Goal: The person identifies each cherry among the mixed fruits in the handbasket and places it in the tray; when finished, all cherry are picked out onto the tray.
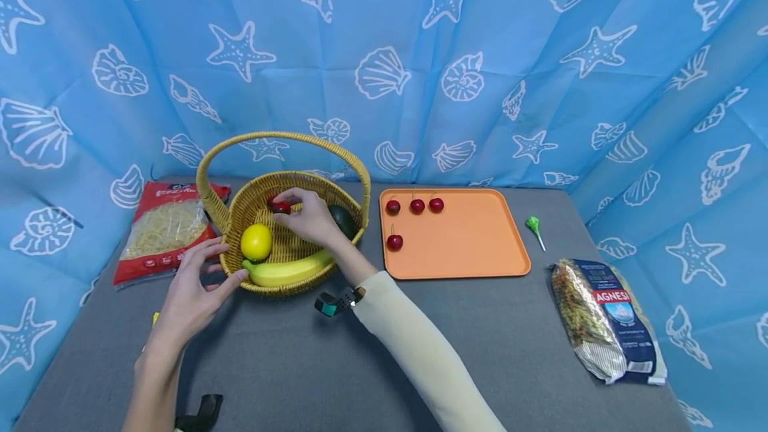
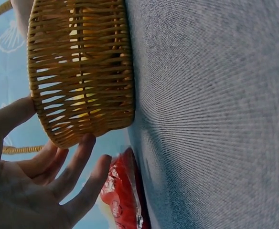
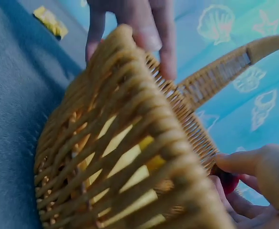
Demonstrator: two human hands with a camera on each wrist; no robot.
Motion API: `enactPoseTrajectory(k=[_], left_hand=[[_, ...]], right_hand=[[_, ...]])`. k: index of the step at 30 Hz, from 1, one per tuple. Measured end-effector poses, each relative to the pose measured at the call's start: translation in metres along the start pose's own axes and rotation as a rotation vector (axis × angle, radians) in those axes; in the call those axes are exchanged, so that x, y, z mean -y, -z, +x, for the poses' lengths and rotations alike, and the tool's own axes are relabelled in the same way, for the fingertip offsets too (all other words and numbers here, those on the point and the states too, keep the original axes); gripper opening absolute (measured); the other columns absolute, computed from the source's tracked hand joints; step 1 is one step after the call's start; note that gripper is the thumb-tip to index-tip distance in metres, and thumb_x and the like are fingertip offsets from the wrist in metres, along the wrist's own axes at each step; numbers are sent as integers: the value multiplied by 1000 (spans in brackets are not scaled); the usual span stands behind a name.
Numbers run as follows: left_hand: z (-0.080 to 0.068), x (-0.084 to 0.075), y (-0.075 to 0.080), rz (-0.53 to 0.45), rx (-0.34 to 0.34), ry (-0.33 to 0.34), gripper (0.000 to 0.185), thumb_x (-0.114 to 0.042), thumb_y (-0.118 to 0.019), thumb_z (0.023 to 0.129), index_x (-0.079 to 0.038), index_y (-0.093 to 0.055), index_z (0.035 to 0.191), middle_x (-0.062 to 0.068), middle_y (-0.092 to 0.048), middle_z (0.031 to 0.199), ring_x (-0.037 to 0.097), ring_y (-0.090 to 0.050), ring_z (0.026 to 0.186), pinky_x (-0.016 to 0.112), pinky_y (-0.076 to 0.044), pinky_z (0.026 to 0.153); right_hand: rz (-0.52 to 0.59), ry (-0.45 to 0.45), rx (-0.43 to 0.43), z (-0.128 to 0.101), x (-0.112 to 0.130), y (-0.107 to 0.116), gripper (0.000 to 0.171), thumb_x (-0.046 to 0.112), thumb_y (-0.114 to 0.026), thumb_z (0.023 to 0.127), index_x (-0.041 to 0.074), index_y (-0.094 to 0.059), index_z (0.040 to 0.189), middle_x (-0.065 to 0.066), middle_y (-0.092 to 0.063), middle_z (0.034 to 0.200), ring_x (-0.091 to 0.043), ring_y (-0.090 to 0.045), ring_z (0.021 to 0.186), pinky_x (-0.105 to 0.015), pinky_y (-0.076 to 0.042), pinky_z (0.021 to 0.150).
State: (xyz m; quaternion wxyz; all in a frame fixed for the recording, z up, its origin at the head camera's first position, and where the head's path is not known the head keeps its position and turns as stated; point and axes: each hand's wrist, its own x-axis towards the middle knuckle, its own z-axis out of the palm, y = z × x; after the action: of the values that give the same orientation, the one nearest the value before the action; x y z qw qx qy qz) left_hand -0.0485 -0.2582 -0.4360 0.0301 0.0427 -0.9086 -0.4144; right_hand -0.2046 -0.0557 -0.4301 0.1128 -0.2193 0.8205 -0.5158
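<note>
A yellow wicker basket (image 1: 279, 291) with a tall arched handle holds a lemon (image 1: 256, 243), a banana (image 1: 291, 271) and a dark green avocado (image 1: 342, 221). Inside it, toward the back, my right hand (image 1: 312, 217) pinches a dark red cherry (image 1: 281, 207) between thumb and fingers. In the right wrist view the cherry (image 3: 227, 181) shows partly, behind the thumb. My left hand (image 1: 195, 289) is at the basket's near left side, its spread fingers fairly straight. Thumb and fingertips touch the rim and woven wall (image 2: 82, 71).
Right of the basket lies an orange tray (image 1: 456, 239) with several cherries (image 1: 417, 206). Beyond it are a green lollipop (image 1: 533, 225) and a blue pasta bag (image 1: 612, 319). A red pasta bag (image 1: 162, 232) lies left of the basket. A small yellow packet (image 3: 51, 21) is nearby. Blue curtains (image 1: 384, 79) hang behind.
</note>
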Motion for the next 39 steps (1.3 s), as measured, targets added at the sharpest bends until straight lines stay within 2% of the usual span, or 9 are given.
enactPoseTrajectory(k=[3, 8, 12, 17, 21, 25, 29, 33, 39], left_hand=[[0, 0, -1, -3, 1, -2, 65, -32, -75, 104, 0, -49, 154, 28, -36, 168, 51, -61, 128, 70, -60, 99], [1, -1, -1, -6, -8, -15, 65, -32, -76, 103, 1, -51, 153, 28, -37, 167, 49, -62, 126, 69, -61, 97], [0, -1, 1, 6, -22, -19, 64, -31, -78, 102, 2, -52, 152, 27, -39, 165, 47, -63, 124, 67, -63, 95], [0, -1, 1, 9, -17, -3, 65, -31, -77, 103, 1, -51, 153, 27, -39, 166, 48, -62, 125, 67, -62, 95], [1, -2, 0, 1, -13, 5, 66, -31, -77, 103, 2, -50, 153, 27, -38, 166, 49, -61, 126, 69, -61, 97], [1, -2, -1, -2, -15, 9, 66, -31, -77, 103, 2, -50, 153, 28, -38, 166, 50, -61, 126, 70, -60, 98], [1, -1, -1, 2, -12, 17, 66, -31, -77, 103, 2, -50, 153, 28, -37, 166, 50, -61, 126, 70, -60, 98], [1, 0, -1, 4, -5, 19, 66, -32, -77, 103, 1, -50, 154, 28, -37, 167, 49, -61, 126, 70, -60, 99], [1, 0, 0, -1, 3, 22, 67, -33, -77, 103, 0, -49, 154, 27, -36, 167, 49, -61, 127, 69, -60, 100]], right_hand=[[37, 62, 25, -17, 3, 13, 31, 17, -76, 103, 7, -71, 132, -11, -73, 137, -19, -76, 100, -18, -60, 79], [109, 150, 82, -54, 8, 40, 31, 10, -75, 102, 6, -70, 132, -14, -73, 133, -34, -77, 89, -17, -54, 66], [147, 183, 98, -87, 8, 63, 30, 6, -76, 100, 4, -70, 130, -16, -74, 127, -33, -76, 89, -19, -59, 72], [159, 227, 35, -126, -1, 90, 25, 5, -75, 101, 4, -71, 126, -15, -75, 123, -25, -75, 90, -27, -66, 79], [76, 261, -68, -147, -23, 110, 27, 2, -75, 100, 5, -71, 127, -15, -76, 124, -24, -76, 95, -28, -67, 86], [-52, 239, -137, -156, -56, 131, 33, 4, -78, 98, 1, -71, 131, -17, -73, 131, -30, -78, 106, -37, -68, 93], [-156, 172, -166, -156, -90, 151, 34, 1, -78, 97, -2, -70, 130, -21, -67, 131, -39, -77, 107, -51, -68, 93], [-241, 82, -183, -153, -117, 164, 35, -1, -77, 98, -3, -69, 131, -23, -68, 128, -40, -77, 111, -53, -66, 96], [-270, 3, -167, -149, -132, 167, 36, 4, -79, 98, -1, -70, 132, -22, -72, 129, -35, -77, 110, -50, -65, 99]])
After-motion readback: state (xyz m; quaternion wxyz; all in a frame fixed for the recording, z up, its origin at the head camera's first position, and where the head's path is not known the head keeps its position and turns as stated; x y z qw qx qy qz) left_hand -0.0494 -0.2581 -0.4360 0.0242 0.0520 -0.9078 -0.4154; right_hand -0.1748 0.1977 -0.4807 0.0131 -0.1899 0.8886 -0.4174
